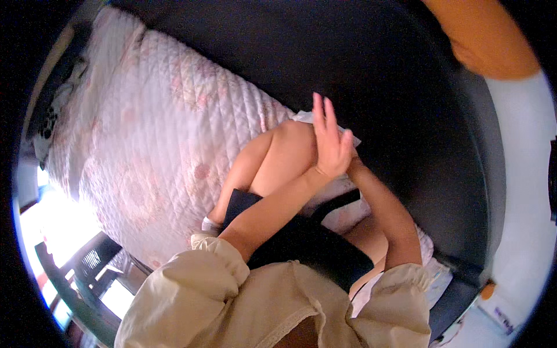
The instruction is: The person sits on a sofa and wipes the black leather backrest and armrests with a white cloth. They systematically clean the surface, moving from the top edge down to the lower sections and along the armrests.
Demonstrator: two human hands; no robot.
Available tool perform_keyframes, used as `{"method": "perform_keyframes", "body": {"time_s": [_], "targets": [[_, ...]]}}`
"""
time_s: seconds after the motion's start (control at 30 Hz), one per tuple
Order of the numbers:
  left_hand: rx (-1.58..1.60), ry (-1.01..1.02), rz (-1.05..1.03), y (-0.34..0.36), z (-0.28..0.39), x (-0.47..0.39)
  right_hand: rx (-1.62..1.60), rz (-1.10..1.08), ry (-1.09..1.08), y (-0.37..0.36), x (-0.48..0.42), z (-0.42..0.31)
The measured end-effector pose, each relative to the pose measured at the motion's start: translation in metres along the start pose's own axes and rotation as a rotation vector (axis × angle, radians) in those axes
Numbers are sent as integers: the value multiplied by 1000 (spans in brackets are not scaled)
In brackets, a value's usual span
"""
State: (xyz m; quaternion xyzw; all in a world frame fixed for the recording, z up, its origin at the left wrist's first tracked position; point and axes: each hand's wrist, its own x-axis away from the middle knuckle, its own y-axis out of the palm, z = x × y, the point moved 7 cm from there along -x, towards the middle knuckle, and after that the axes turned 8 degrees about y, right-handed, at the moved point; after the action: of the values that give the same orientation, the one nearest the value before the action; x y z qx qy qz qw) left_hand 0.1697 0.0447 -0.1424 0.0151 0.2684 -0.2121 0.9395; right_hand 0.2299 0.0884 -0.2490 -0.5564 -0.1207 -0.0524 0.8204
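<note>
My left hand (333, 150) is raised over my bent knee (289, 139), its fingers straight and somewhat apart, slightly blurred. It crosses in front of my right hand (354, 160), which is mostly hidden behind it, so I cannot tell what its fingers do. A thin white sheet (304, 116), paper or cloth, shows behind the hands on both sides; whether a hand grips it is hidden. Beneath me lies a quilted bedspread (174, 130) with a pale floral pattern. Dark clothing (304, 243) covers my lap, and a black strap-like strip (337, 202) lies between my legs.
A large black surface (370, 56) borders the bedspread, with a white wall (522, 174) beyond. Something orange (491, 39) occupies the upper right. A white box (496, 313) bearing writing sits lower right. Dark furniture (95, 261) stands near bright light at lower left.
</note>
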Motion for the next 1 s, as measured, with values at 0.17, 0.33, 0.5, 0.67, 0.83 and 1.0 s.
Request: {"method": "perform_keyframes", "body": {"time_s": [0.17, 0.33, 0.5, 0.67, 0.83, 1.0], "targets": [[-45, 86, -17, -1, 9, 0, -55, -217, 191, 25, 85, 27], [-68, 155, -81, 17, 17, 16, 75, 222, 577, 7, 201, 84], [-103, 182, -132, 22, 18, 27, 268, 622, 925, -63, 237, 126], [-153, 285, -197, 29, 19, 38, -151, 1292, 1428, -62, 268, 139], [-231, 338, -307, 40, 16, 51, -985, 1312, 2431, 33, 223, 77], [-235, 438, -454, 59, 30, 70, -909, 1522, 2326, 58, 182, 45]]}}
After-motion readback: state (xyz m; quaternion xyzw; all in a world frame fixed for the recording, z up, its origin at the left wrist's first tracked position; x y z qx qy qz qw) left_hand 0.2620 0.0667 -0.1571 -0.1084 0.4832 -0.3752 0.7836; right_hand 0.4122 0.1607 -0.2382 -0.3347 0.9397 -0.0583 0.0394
